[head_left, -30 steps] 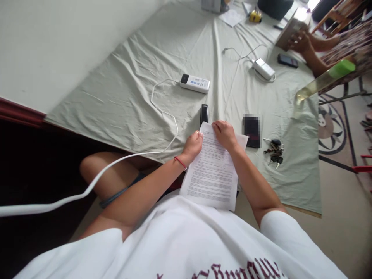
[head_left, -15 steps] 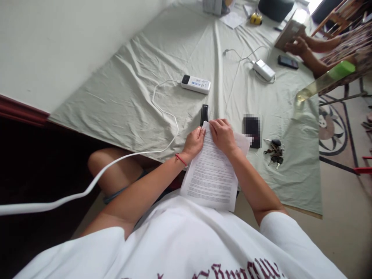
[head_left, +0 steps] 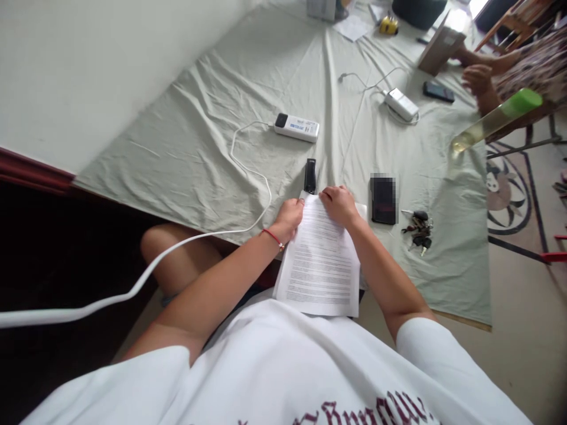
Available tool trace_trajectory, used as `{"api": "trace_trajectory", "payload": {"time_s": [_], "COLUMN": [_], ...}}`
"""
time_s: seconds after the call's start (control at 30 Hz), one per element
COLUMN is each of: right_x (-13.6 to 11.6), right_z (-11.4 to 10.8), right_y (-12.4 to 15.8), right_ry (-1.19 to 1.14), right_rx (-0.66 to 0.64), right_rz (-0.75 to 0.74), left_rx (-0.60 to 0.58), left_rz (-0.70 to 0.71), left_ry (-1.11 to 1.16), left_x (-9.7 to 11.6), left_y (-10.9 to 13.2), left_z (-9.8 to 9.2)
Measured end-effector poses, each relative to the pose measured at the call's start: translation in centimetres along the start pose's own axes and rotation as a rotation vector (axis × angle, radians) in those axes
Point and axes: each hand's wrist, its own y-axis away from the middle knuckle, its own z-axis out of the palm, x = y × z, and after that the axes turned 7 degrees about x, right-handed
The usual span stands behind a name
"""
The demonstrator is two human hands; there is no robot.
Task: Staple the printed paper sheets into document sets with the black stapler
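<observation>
A stack of printed paper sheets [head_left: 319,260] lies at the near edge of a table covered with a pale green cloth [head_left: 212,136]. My left hand [head_left: 290,217] grips the sheets' top left corner with curled fingers. My right hand [head_left: 340,204] is closed on the top edge beside it. A black stapler [head_left: 310,175] lies just beyond the paper's top edge, close to both hands. A black phone [head_left: 383,199] sits to the right of my right hand.
A bunch of keys [head_left: 417,227] lies right of the phone. A white power bank [head_left: 296,127] with a white cable [head_left: 186,242] is farther back, and another white charger [head_left: 401,104]. Another person's hands [head_left: 478,77] work at the far right beside a green-capped bottle [head_left: 496,120].
The sheets have been squared up into a neater stack, and both my hands shifted slightly along the top edge. The other person's hand let go of the board and drew back.
</observation>
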Motion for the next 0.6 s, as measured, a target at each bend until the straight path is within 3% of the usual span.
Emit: {"api": "trace_trajectory", "payload": {"time_s": [0.27, 0.6], "right_x": [0.7, 1.9], "right_z": [-0.2, 1.2], "right_y": [-2.8, -3.5], "right_ry": [-0.020, -0.040], "right_rx": [-0.050, 0.053], "right_rz": [0.013, -0.083], "left_rx": [-0.047, 0.006], "left_rz": [-0.205, -0.133], "left_ry": [0.044, 0.023], "left_x": [1.8, 1.1], "left_y": [-0.6, -0.1], "left_z": [0.6, 0.6]}}
